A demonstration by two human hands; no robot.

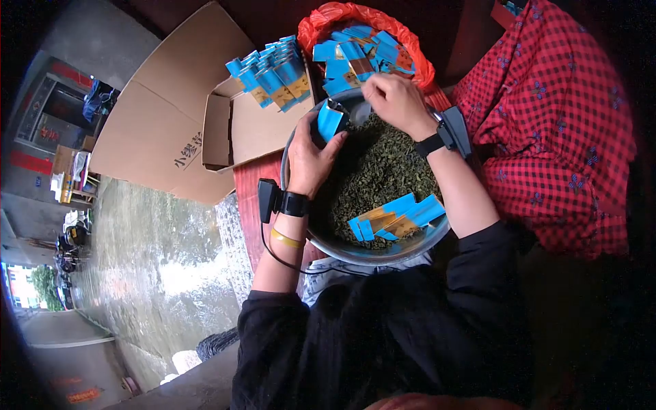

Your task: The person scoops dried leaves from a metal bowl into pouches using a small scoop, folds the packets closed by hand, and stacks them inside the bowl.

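Note:
My left hand (309, 158) is wrapped round a small blue packet (331, 120), held upright with its silvery mouth open at the top. Over the far side of a metal basin (342, 258) my right hand (398, 102) is curled closed. A pale, translucent piece (360, 113) shows just below its fingers; whether they grip it I cannot tell. Dark green dried leaves (383, 164), like tea, fill the basin. Several flat blue-and-gold packets (400, 220) lie on the leaves at the near side.
A cardboard box (263, 130) at the back left holds rows of filled blue-and-gold packets (277, 75). Behind the basin stands a red plastic bag (422, 58) with more blue packets (362, 55). Red checked cloth (547, 143) hangs at right. Wet floor (164, 253) stretches left.

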